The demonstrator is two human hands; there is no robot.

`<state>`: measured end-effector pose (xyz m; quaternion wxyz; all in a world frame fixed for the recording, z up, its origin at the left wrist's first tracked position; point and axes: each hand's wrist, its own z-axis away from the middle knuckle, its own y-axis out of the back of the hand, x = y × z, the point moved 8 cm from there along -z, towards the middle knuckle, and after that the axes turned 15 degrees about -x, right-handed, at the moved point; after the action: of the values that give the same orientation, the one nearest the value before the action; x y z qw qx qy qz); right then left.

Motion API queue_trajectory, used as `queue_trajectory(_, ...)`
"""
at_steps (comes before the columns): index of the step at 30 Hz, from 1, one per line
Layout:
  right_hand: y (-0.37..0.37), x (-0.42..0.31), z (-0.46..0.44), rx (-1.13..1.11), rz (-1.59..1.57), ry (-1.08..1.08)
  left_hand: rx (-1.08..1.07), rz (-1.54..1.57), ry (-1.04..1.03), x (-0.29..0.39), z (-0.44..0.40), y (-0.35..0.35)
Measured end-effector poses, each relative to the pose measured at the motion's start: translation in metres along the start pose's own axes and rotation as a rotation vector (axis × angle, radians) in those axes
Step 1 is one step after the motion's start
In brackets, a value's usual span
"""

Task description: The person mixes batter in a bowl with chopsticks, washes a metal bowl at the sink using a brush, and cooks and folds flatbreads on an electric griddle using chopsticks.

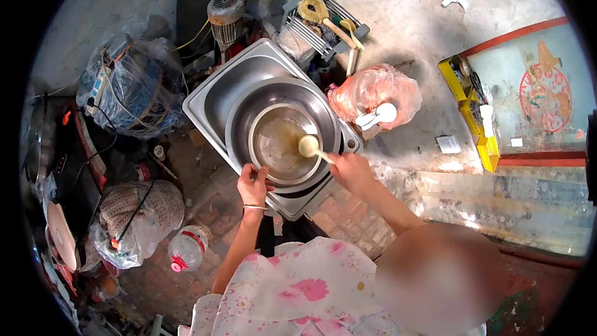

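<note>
A metal bowl (273, 170) with murky yellowish liquid rests inside a wider steel basin (239, 126), which sits in a stainless steel sink (219, 98). My right hand (352, 172) is closed round the handle of a pale ladle or brush (309, 145), whose round head is over the liquid at the bowl's right side. At the bowl's lower left rim is my left hand (254, 182), its fingers curled against the edge, with a bracelet at the wrist.
Right of the sink stands a pink plastic bag (388, 84) with a white-handled item on it. Behind are a rack (336, 33) with brushes and a motor (226, 11). A plastic bottle (188, 248) lies lower left; yellow trays (488, 143) sit at the right.
</note>
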<state>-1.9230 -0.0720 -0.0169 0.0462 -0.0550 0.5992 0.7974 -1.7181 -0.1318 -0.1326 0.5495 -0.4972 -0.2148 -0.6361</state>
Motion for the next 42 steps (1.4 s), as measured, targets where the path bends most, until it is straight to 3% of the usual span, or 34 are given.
queue_trajectory(3, 0.0, -0.003, -0.004, -0.044, -0.037, -0.001, 0.001, -0.041, 0.045, -0.004, 0.003, 0.0)
queue_trajectory(6, 0.015, 0.004, -0.02, 0.096, 0.056, -0.037, -0.004, -0.038, 0.037, -0.002, 0.004, 0.001)
queue_trajectory(9, -0.013, 0.011, -0.007, -0.247, -0.016, -0.139, -0.026, 0.002, 0.015, -0.004, -0.001, 0.002)
queue_trajectory(16, 0.015, 0.004, -0.024, 0.01, 0.118, 0.015, -0.039, 0.006, 0.066, -0.005, 0.003, -0.001)
queue_trajectory(20, -0.006, 0.008, -0.005, -0.114, 0.11, -0.048, -0.066, -0.014, 0.06, -0.009, -0.001, -0.001)
queue_trajectory(24, 0.02, -0.004, -0.032, 0.027, 0.17, 0.05, -0.06, 0.009, 0.098, -0.013, 0.001, -0.002)
queue_trajectory(29, -0.009, 0.015, -0.008, -0.167, 0.183, 0.009, -0.068, 0.048, 0.124, -0.017, -0.003, 0.004)
queue_trajectory(34, 0.001, -0.008, -0.03, -0.09, 0.135, 0.119, -0.108, 0.063, 0.13, -0.02, -0.003, -0.001)
queue_trajectory(37, -0.002, 0.012, -0.018, -0.147, 0.077, -0.061, -0.1, 0.063, 0.13, -0.015, -0.004, 0.001)
queue_trajectory(42, 0.006, -0.007, -0.023, -0.095, 0.04, 0.033, -0.102, 0.106, 0.152, -0.017, -0.003, -0.005)
